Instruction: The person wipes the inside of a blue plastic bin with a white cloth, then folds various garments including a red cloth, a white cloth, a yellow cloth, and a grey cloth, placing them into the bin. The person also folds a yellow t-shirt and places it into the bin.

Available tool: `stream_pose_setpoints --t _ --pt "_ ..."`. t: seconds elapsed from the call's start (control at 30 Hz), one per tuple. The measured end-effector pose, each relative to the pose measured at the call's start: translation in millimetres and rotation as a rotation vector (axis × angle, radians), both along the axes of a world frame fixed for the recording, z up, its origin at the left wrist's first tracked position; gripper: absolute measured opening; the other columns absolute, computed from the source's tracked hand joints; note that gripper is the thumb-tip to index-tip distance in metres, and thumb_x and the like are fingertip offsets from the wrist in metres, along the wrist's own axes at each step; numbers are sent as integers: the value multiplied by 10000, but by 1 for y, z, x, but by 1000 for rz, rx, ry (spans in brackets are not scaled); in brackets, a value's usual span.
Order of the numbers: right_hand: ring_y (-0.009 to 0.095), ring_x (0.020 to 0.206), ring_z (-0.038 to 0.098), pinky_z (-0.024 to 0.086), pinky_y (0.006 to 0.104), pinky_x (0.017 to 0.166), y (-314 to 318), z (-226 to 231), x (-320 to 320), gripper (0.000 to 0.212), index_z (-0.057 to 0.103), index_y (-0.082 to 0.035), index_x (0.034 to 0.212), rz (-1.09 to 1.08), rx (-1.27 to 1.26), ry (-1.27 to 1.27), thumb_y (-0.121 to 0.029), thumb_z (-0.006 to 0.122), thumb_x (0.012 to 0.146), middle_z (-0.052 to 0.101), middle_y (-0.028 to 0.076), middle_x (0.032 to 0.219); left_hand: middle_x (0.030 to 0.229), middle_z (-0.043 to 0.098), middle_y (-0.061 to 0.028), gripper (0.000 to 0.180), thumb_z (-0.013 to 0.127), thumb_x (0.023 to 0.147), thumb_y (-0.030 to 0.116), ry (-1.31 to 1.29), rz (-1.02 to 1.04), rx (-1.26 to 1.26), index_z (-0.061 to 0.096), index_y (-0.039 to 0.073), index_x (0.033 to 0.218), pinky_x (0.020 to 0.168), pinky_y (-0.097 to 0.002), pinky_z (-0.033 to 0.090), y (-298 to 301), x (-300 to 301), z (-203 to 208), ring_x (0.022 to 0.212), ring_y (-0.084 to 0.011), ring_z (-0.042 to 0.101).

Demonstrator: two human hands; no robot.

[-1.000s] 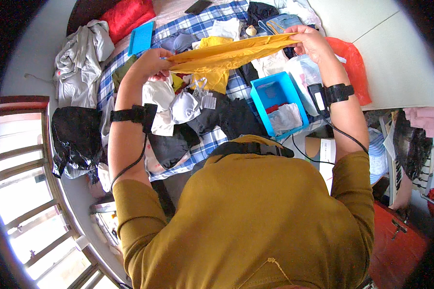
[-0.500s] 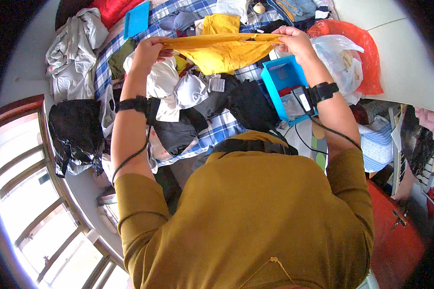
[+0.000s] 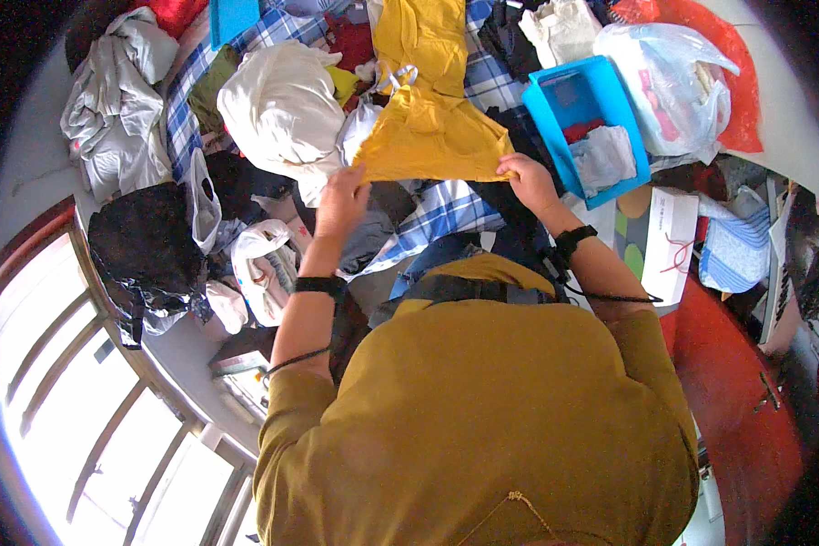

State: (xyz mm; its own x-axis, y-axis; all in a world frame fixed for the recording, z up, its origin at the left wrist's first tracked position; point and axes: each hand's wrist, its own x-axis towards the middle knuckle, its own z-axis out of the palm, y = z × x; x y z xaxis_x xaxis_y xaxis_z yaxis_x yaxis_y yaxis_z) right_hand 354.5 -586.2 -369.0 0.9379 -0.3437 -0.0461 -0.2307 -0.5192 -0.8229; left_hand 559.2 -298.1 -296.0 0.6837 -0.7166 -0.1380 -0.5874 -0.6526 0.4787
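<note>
A yellow garment (image 3: 437, 136) is stretched flat between my two hands, its near edge pulled taut. My left hand (image 3: 341, 202) pinches its left near corner. My right hand (image 3: 530, 182) grips the opposite corner. Beyond it, more yellow cloth (image 3: 419, 41) reaches toward the far side; I cannot tell whether it is a separate piece. A white garment (image 3: 278, 109) lies bunched left of the yellow one. To the right, near my right hand, stands a blue plastic bin (image 3: 539, 102) with folded whitish and red cloth inside.
Everything lies on a blue-and-white checked sheet (image 3: 464, 214). A clear plastic bag (image 3: 669, 86) sits right of the bin, before a red bag (image 3: 742, 100). At left are a black plastic bag (image 3: 146, 241) and silvery-grey cloth (image 3: 123, 86). A white box (image 3: 672, 241) is at right.
Both hands have come nearer to my body and closer together, drawing the yellow garment with them. It was held up across; now it spreads away from me. The view has shifted too.
</note>
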Motion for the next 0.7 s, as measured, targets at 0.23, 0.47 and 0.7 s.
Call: stream_pose_setpoints --t 0.23,0.47,0.7 --pt "319 770 627 499 437 689 0 -25 6 142 650 -96 790 182 -157 415 -219 618 726 646 134 821 1079 571 -188 355 611 790 178 117 -32 158 580 10 1102 914 -415 411 14 -15 -32 1041 -359 515" --pt "172 579 590 464 274 513 -15 -55 113 251 621 -38 850 -287 825 405 -285 652 819 634 65 729 1009 596 -170 305 602 796 196 79 -85 115 608 20 1045 876 -421 428 14 8 -44 990 -349 539" --pt "118 534 535 385 241 421 -14 -78 163 251 594 -46 759 -558 959 632 -274 693 792 579 41 647 982 600 -161 248 593 794 200 124 -43 173 611 40 984 836 -437 437 10 9 -51 935 -361 549"
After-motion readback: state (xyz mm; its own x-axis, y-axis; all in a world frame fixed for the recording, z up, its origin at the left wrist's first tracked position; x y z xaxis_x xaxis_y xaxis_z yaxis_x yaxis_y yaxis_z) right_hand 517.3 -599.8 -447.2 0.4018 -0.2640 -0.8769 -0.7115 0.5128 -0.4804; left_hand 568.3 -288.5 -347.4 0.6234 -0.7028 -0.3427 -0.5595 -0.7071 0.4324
